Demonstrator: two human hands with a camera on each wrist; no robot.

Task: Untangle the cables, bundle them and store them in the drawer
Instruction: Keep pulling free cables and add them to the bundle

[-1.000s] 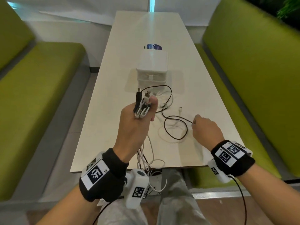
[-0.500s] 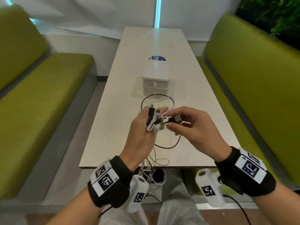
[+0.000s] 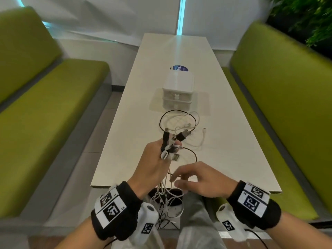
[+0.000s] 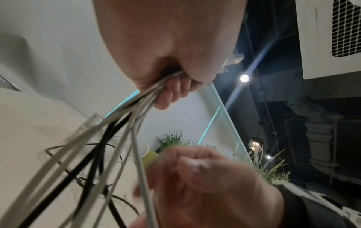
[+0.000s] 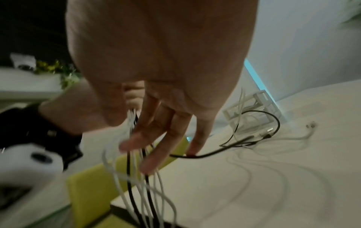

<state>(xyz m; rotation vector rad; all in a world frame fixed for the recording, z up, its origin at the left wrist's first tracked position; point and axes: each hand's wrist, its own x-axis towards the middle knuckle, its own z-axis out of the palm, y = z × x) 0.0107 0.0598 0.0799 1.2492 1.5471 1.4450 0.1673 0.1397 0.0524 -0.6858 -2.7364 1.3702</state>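
My left hand is raised over the near end of the table and grips a bunch of black and white cable plugs. The cables hang from its fist past the table edge; the left wrist view shows them running out of the curled fingers. My right hand is lower, beside these hanging strands, with straight spread fingers brushing the cables and gripping nothing. More cable loops lie on the table in front of the shut white drawer unit.
The long white table runs away from me between two green benches. A blue round sticker lies behind the drawer unit. A loose white plug lies right of the loops. My legs are under the table edge.
My right hand let go of the black USB plug beside the left hand and dropped toward me to the hanging strands. The left hand still holds the plugs, with that black plug among them.
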